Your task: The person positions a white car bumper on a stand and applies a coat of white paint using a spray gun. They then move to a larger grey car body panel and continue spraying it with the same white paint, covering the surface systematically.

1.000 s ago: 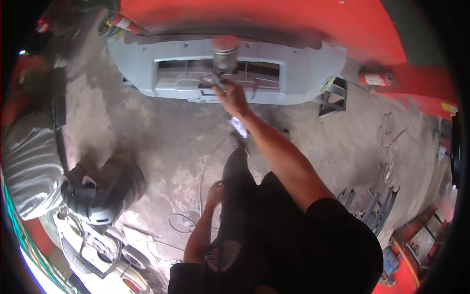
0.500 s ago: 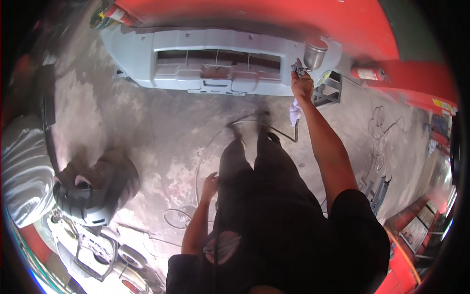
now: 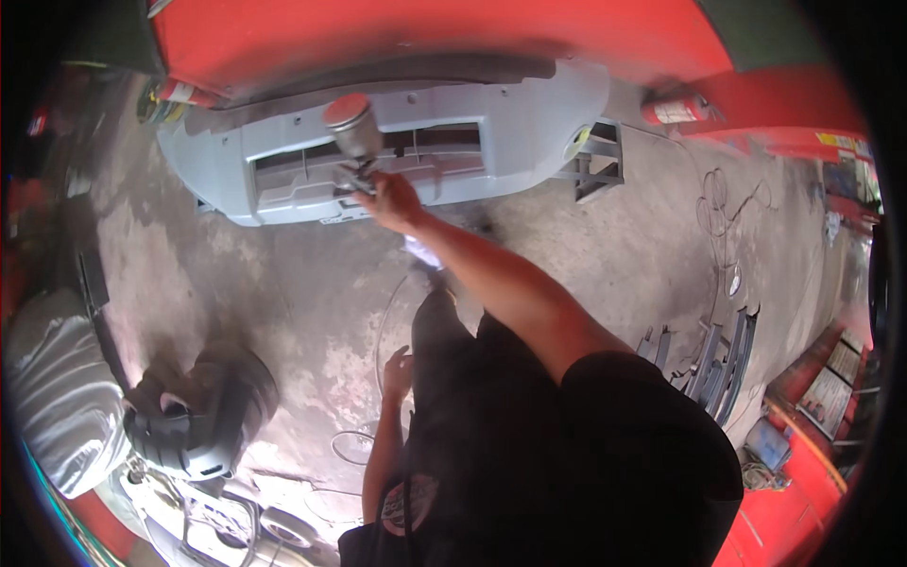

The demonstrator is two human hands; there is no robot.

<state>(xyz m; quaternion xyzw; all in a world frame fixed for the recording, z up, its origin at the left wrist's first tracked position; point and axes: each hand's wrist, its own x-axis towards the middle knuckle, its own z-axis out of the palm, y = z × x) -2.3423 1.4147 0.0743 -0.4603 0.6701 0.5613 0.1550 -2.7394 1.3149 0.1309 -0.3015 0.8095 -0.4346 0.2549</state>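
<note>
My right hand (image 3: 394, 202) is wrapped round the handle of a spray gun (image 3: 354, 130) with a metal cup on top. My arm reaches left and forward, so the gun is over the middle-left of a light grey car bumper (image 3: 543, 118), beside its long central opening. Beneath my wrist hangs a pale lilac cloth (image 3: 422, 250), partly hidden by the arm. My left hand (image 3: 398, 371) hangs low beside my thigh with its fingers loosely apart, holding nothing. A thin hose (image 3: 382, 331) lies on the floor close to it.
Black stands (image 3: 598, 165) prop up the bumper's right end. Red fire extinguishers (image 3: 676, 111) stand at both far sides by a red wall (image 3: 435, 33). A dark plastic part (image 3: 203, 416) lies at left, near a silvery cover (image 3: 64, 397). Metal racks (image 3: 726, 364) and coiled cable (image 3: 715, 203) are at right.
My right hand has swept the spray gun leftward, from the bumper's right end to its middle-left. My view has shifted slightly; the left hand stays by my thigh.
</note>
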